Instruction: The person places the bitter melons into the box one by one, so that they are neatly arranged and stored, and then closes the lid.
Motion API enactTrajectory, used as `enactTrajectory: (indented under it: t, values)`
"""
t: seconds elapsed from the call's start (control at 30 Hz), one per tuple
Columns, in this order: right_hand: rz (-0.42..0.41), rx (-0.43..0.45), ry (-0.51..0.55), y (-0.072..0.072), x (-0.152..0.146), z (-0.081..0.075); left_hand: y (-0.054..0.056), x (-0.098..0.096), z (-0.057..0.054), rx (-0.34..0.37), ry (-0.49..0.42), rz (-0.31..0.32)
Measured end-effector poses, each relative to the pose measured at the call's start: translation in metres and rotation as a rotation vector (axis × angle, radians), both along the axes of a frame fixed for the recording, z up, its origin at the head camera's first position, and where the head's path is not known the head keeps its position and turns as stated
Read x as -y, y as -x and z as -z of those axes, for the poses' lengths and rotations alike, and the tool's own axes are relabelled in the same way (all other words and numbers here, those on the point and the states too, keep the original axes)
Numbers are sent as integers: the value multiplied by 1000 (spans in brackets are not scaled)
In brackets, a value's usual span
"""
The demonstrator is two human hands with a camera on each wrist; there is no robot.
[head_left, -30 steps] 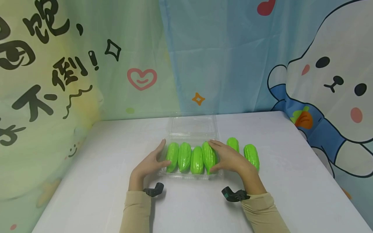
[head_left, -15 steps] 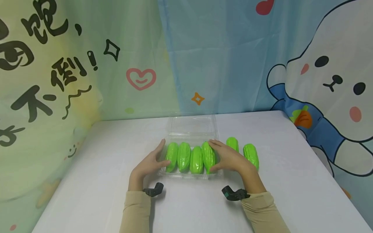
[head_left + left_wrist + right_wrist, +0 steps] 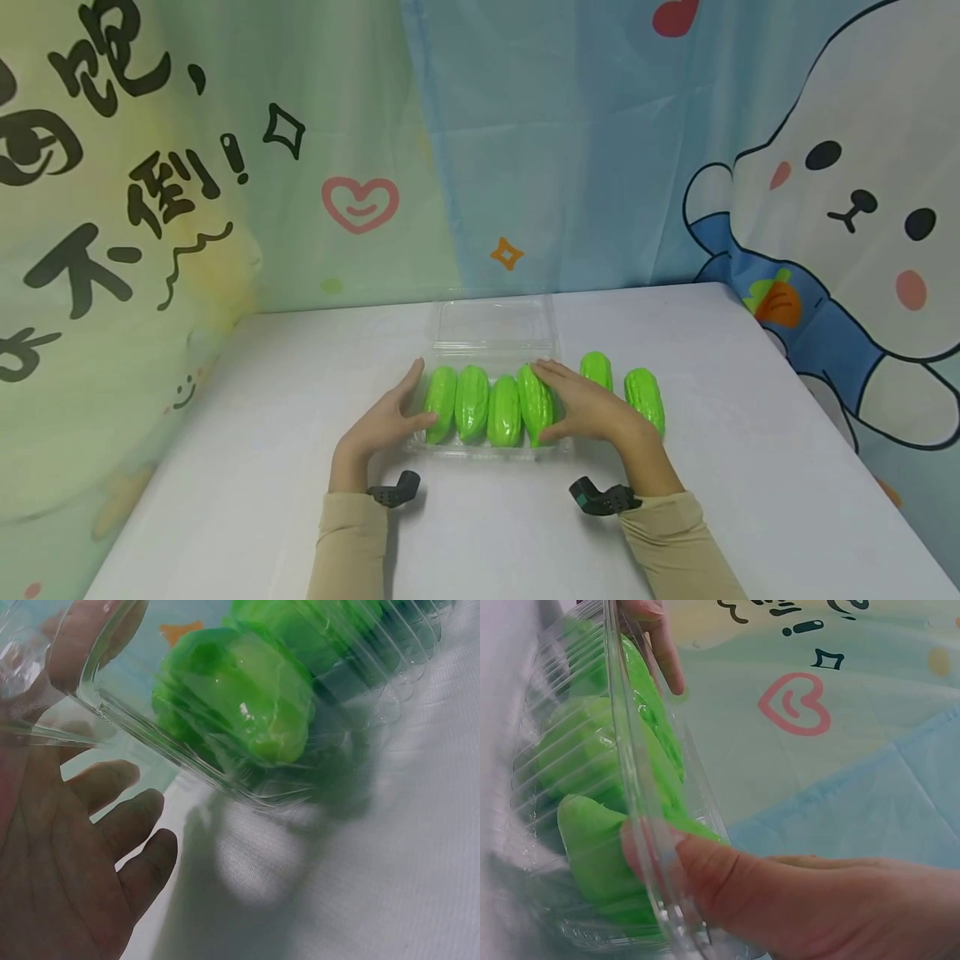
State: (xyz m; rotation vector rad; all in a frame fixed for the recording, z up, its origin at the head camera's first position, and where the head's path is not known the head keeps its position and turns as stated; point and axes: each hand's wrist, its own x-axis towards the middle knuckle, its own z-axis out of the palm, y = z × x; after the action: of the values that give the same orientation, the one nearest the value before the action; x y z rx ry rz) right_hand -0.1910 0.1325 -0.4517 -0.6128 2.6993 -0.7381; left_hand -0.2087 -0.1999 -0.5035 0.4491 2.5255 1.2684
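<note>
A clear plastic clamshell box (image 3: 480, 452) lies on the table, lid (image 3: 495, 323) folded back, with several glossy bright green, ridged gourd-like pieces (image 3: 472, 404) side by side in it. My left hand (image 3: 382, 421) holds the box's left end, thumb over the rim near the leftmost piece; its lower fingers (image 3: 142, 859) extend outside the wall. My right hand (image 3: 588, 406) grips the right end, thumb (image 3: 705, 866) at the rim beside the rightmost piece (image 3: 536, 404). In the right wrist view, the box wall (image 3: 634, 772) is tilted by the camera angle.
Two more green pieces lie on the white table right of the box: one (image 3: 597, 369) behind my right hand, another (image 3: 645, 398) beside my wrist. A printed curtain (image 3: 570, 150) hangs at the table's back edge. Each wrist wears a black camera (image 3: 397, 490).
The whole head view has shifted slightly left. Both hands, the box and the green pieces keep their places relative to one another.
</note>
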Motion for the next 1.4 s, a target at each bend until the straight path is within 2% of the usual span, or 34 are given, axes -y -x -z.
enactTrajectory:
  t: [0.5,0.87,1.4]
  values:
    - [27,6,-46,1,3,2,0,-1,0,7,-5,-3]
    - [11,5,-46,1,2,2,-1,-2,-1,3,7,-8]
    - [-19,-42,-50,1,-1,0,0,-1,0,0,3,-1]
